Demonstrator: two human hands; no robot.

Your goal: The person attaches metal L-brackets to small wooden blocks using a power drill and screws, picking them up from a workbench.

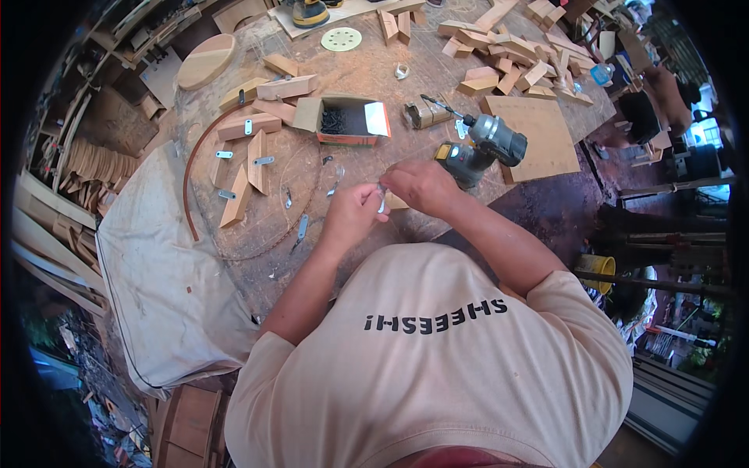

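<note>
My left hand pinches a small metal plate over the near edge of the workbench. Against its upper end are the fingertips of my right hand, closed on a small dark piece, perhaps a screw, mostly hidden by the fingers. Below the hands a wooden block shows in part. Right of them a cordless impact driver with a long bit rests on the bench. Farther off stands an open cardboard box of dark screws. To the left, several angled wooden blocks carry metal plates.
Loose plates, one a grey plate, lie beside a curved brown strip. A pile of cut wood blocks fills the back right, near a square board. A sanding disc and sander are at the back.
</note>
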